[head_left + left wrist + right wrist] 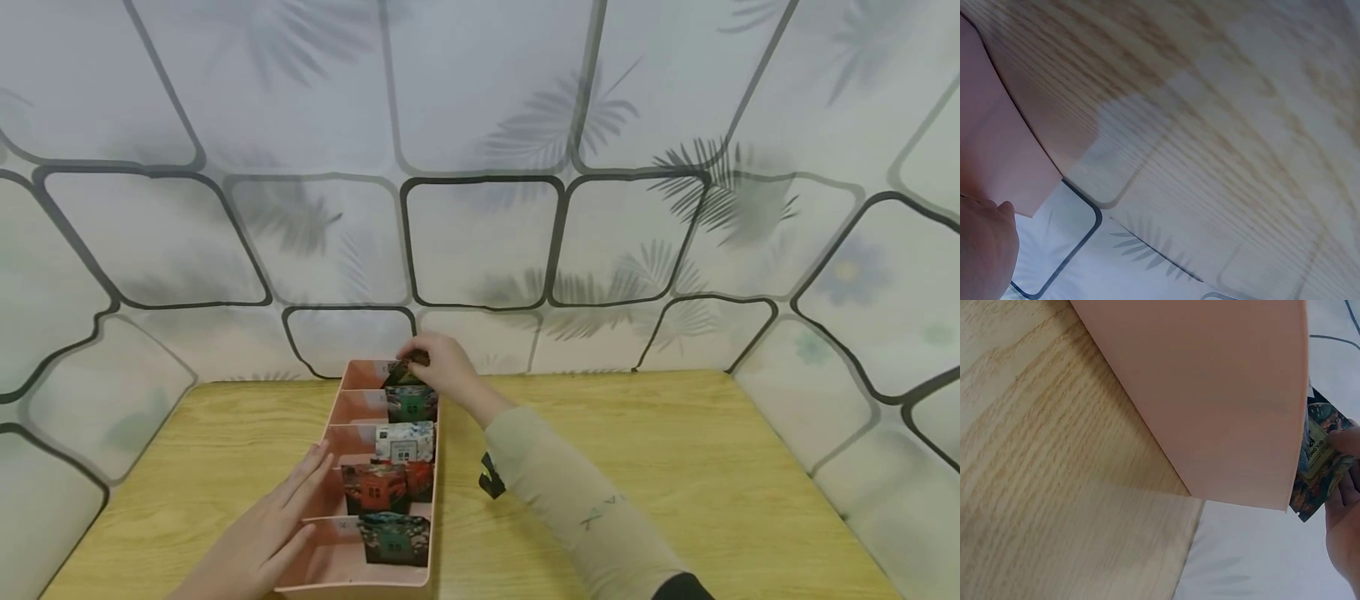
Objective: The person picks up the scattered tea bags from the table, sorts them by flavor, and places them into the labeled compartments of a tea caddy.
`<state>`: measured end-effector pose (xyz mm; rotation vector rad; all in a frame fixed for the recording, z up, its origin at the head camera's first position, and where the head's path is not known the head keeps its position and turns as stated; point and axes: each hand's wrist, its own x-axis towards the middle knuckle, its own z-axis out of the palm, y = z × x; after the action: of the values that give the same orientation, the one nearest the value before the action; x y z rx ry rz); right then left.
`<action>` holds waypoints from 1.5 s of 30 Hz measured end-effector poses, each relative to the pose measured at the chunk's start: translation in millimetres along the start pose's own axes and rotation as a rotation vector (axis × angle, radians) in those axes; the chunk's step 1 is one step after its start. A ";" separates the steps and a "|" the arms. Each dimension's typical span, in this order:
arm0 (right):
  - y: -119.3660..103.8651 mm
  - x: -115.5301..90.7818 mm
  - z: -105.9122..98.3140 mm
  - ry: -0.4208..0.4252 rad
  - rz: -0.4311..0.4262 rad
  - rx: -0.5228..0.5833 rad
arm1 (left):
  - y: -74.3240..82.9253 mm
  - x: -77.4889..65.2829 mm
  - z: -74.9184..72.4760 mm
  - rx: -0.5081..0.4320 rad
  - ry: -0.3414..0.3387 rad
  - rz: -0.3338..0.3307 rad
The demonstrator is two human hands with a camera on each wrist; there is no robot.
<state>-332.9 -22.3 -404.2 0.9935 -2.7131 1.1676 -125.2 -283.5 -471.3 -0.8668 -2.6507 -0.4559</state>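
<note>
A long pink divided box [322, 554] holds flat square printed packets in its compartments. At the far compartment my right hand [442, 362] pinches a dark patterned packet [1317, 456] with a yellowish label, seen tilted at the box's rim in the right wrist view. My left hand [258, 533] lies along the box's left side with its fingers extended, touching the edge. Nearer in the box stand a green-labelled packet [412, 404], a white one [405, 442], red ones [375, 487] and a dark green one [395, 537].
The box stands on a wood-grain table [637, 467]. A patterned fabric wall [480, 242] rises behind the table and along both sides. A small black object [491, 477] shows beside the right sleeve [577, 500].
</note>
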 end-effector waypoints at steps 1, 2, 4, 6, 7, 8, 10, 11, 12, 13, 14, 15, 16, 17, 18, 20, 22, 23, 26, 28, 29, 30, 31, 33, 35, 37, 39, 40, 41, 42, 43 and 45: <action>0.1 -0.1 0.6 -0.006 0.004 -0.007 | 0.2 0.0 -0.2 0.000 0.000 0.001; 0.2 -0.3 1.0 -0.010 0.009 -0.020 | 0.5 0.1 -0.3 0.000 0.000 0.001; 0.4 -0.6 1.8 -0.016 0.019 -0.050 | 1.1 0.1 -0.5 0.002 0.000 0.001; 1.5 -0.9 2.7 -0.022 0.028 -0.093 | 1.8 0.1 -0.7 0.002 0.001 -0.001; 2.1 -1.1 3.0 -0.024 0.029 -0.115 | 2.1 0.1 -0.9 0.001 0.001 -0.002; 3.0 -1.3 3.4 -0.029 0.029 -0.131 | 2.4 0.0 -0.9 0.003 0.002 -0.002; 4.9 -1.8 4.3 -0.038 0.026 -0.146 | 2.8 -0.4 -1.1 0.005 0.004 -0.004; 5.7 -2.1 4.7 -0.043 0.024 -0.150 | 2.9 -0.7 -1.2 0.006 0.005 -0.004; 6.5 -2.6 5.1 -0.046 0.024 -0.148 | 2.9 -0.8 -1.2 0.007 0.004 -0.005; 7.7 -3.0 5.8 -0.047 0.024 -0.143 | 3.0 -1.0 -1.3 0.008 0.005 -0.006; 8.4 -3.7 6.3 -0.049 0.032 -0.128 | 3.0 -1.3 -1.3 0.008 0.005 -0.007; 8.9 -4.3 6.8 -0.047 0.042 -0.115 | 3.0 -1.4 -1.4 0.007 0.005 -0.008; 9.5 -4.9 7.4 -0.046 0.053 -0.103 | 3.0 -1.5 -1.4 0.007 0.006 -0.010; 10.0 -5.4 7.9 -0.045 0.065 -0.091 | 3.0 -1.6 -1.4 0.006 0.006 -0.011; 10.3 -5.8 8.5 -0.042 0.076 -0.080 | 3.0 -1.7 -1.4 0.005 0.006 -0.012; 10.7 -6.2 9.4 -0.036 0.092 -0.071 | 3.0 -2.1 -1.3 0.003 0.007 -0.014; 11.6 -5.8 10.7 -0.032 0.097 -0.073 | 2.9 -2.3 -1.0 0.005 0.008 -0.017; 11.9 -5.7 11.2 -0.030 0.098 -0.070 | 2.9 -2.3 -0.9 0.006 0.008 -0.017; 13.4 -5.9 11.9 -0.026 0.100 -0.046 | 2.7 -2.4 -0.7 0.005 0.009 -0.017; 14.6 -6.4 11.6 -0.021 0.103 -0.029 | 2.8 -2.3 -1.0 0.007 0.012 -0.013; 15.3 -6.5 11.2 -0.018 0.102 -0.025 | 2.8 -2.2 -1.3 0.010 0.012 -0.012; 16.1 -6.4 10.8 -0.015 0.102 -0.021 | 2.9 -2.1 -1.5 0.012 0.012 -0.011; 16.9 -6.5 10.2 -0.013 0.105 -0.021 | 3.1 -1.8 -1.7 0.017 0.011 -0.011; 18.5 -6.2 9.1 -0.007 0.109 -0.023 | 3.2 -1.1 -2.2 0.031 0.011 -0.005; 19.7 -6.2 7.7 -0.006 0.114 -0.024 | 2.9 -0.5 -2.5 0.043 0.008 0.000; 20.5 -7.3 6.0 -0.005 0.116 -0.022 | 2.6 0.0 -2.7 0.056 0.004 0.007; 21.3 -8.5 4.1 -0.002 0.116 -0.009 | 2.2 0.0 -3.0 0.065 0.003 0.013; 21.8 -9.2 3.2 0.001 0.113 -0.005 | 2.2 -0.1 -3.3 0.070 0.003 0.016; 22.2 -9.9 2.2 0.004 0.111 -0.001 | 2.2 -0.1 -3.6 0.077 0.001 0.018; 22.7 -10.5 1.2 0.009 0.105 -0.001 | 2.2 -0.1 -3.9 0.085 0.002 0.021; 23.2 -11.1 0.1 0.012 0.101 -0.001 | 2.0 -0.2 -4.3 0.093 0.003 0.027; 23.8 -12.5 -2.6 0.017 0.095 -0.006 | 2.1 0.1 -5.3 0.112 0.003 0.036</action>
<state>-336.9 -1.4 -420.9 0.8596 -2.7768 1.1752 -123.0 -283.9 -466.1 -0.8775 -2.6252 -0.2968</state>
